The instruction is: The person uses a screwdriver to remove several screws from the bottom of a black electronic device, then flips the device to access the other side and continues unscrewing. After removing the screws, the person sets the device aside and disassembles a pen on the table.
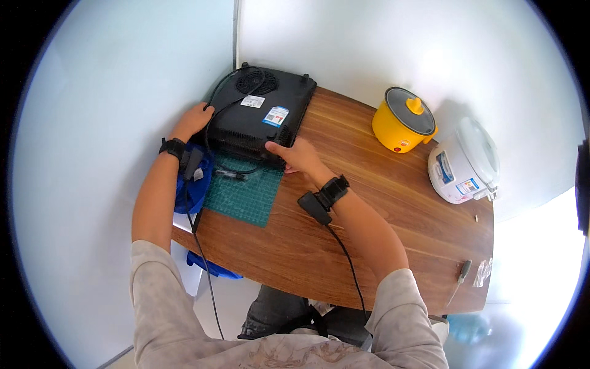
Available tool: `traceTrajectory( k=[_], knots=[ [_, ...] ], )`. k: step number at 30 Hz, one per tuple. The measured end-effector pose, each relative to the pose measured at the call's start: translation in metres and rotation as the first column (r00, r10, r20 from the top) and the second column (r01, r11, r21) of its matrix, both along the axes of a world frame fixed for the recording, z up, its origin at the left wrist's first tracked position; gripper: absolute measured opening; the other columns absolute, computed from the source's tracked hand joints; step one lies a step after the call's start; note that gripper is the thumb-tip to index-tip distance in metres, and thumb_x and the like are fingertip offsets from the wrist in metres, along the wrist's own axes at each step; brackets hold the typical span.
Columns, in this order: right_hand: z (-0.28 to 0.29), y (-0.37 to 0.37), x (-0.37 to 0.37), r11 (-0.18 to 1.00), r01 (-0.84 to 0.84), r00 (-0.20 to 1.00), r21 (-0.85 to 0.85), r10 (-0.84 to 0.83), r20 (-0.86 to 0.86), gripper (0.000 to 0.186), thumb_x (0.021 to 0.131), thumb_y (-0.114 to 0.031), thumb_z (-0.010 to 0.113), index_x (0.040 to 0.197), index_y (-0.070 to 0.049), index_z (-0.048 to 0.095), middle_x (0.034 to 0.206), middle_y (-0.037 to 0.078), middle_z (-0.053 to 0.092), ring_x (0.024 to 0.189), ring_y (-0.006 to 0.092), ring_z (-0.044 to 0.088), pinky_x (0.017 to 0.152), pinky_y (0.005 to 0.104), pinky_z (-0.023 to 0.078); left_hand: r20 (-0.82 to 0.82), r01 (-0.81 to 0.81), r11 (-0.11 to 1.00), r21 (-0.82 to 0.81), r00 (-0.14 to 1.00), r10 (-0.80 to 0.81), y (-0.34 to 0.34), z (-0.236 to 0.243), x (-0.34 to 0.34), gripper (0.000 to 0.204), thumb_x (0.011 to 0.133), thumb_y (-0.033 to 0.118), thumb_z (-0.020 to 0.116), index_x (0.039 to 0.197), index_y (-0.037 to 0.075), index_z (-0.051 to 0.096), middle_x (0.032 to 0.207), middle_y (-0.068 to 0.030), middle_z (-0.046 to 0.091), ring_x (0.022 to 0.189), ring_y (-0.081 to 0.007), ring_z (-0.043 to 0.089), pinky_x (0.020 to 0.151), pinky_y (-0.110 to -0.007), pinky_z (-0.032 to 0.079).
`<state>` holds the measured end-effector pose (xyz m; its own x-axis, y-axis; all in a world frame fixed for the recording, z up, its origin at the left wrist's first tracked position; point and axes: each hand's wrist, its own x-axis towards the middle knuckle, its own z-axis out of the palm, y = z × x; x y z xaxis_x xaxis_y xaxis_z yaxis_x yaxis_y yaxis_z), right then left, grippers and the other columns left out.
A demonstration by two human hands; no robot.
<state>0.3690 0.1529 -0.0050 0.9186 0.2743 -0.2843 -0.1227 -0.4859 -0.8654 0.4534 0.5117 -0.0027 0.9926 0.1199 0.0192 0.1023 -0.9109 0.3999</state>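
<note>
A black induction cooker [236, 117] lies bottom up at the table's far left, its round fan grille, small feet and stickers facing me. My left hand [195, 118] is closed on its left edge, the fingertips close to the cord. My right hand [299, 155] grips the near right corner, thumb on top and fingers partly hidden below. A black power cord [208, 132] loops over the cooker, and its plug [230, 175] rests in front. Beneath the cooker's near side shows a green cutting mat [246, 203].
A yellow electric pot [393, 128] with a lid and a white rice cooker [458, 163] stand at the right. Near the right edge lie a screwdriver [465, 270] and a clear plastic bag [482, 272]. Blue cloth or bag material [192, 190] sits by my left wrist. Walls border the table's left and back.
</note>
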Motion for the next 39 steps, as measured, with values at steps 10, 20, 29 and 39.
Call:
traceTrajectory(
  k=[10,20,29,39],
  knots=[
    [-0.010,-0.005,0.002,0.998,-0.018,0.998,-0.057,0.021,0.055,0.081,0.085,-0.063,0.073,0.105,0.014,0.061,0.075,0.018,0.071,0.053,0.0256,0.070,0.049,0.0325,0.058,-0.003,-0.104,0.935,0.339,0.994,0.112,-0.057,0.049,-0.027,0.052,0.101,0.047,0.049,0.112,0.001,0.070,0.115,-0.0283,0.069,0.110,-0.0478,0.064,0.096,-0.056,0.050],
    [0.018,-0.042,-0.066,0.959,-0.240,0.938,-0.149,0.269,0.220,0.073,0.088,-0.039,0.074,0.139,0.008,0.049,0.116,0.030,0.068,0.115,0.0393,0.065,0.098,0.0428,0.051,0.463,-0.036,0.952,0.304,0.879,-0.115,-0.074,0.076,-0.114,0.029,0.100,0.031,0.056,0.109,0.006,0.067,0.104,-0.0246,0.071,0.098,-0.0447,0.068,0.083,-0.053,0.055],
    [0.086,-0.115,-0.238,0.869,-0.495,0.859,0.000,0.489,0.154,0.046,0.098,-0.031,0.067,0.135,-0.005,0.058,0.108,0.018,0.072,0.098,0.0284,0.069,0.085,0.0370,0.054,0.018,0.409,0.891,0.197,0.907,-0.421,-0.110,0.032,-0.254,0.028,0.096,0.017,0.060,0.121,0.004,0.061,0.137,-0.0192,0.056,0.104,-0.0405,0.065,0.088,-0.048,0.054],
    [0.069,-0.211,-0.390,0.952,-0.301,0.947,0.055,0.292,0.136,0.045,0.098,-0.024,0.069,0.139,-0.009,0.056,0.096,0.009,0.073,0.084,0.0208,0.068,0.076,0.0320,0.054,0.138,0.295,0.875,0.383,0.919,-0.370,-0.129,-0.003,-0.211,0.042,0.090,-0.003,0.055,0.132,0.006,0.061,0.129,-0.0167,0.062,0.110,-0.0388,0.064,0.093,-0.046,0.055]
  ],
)
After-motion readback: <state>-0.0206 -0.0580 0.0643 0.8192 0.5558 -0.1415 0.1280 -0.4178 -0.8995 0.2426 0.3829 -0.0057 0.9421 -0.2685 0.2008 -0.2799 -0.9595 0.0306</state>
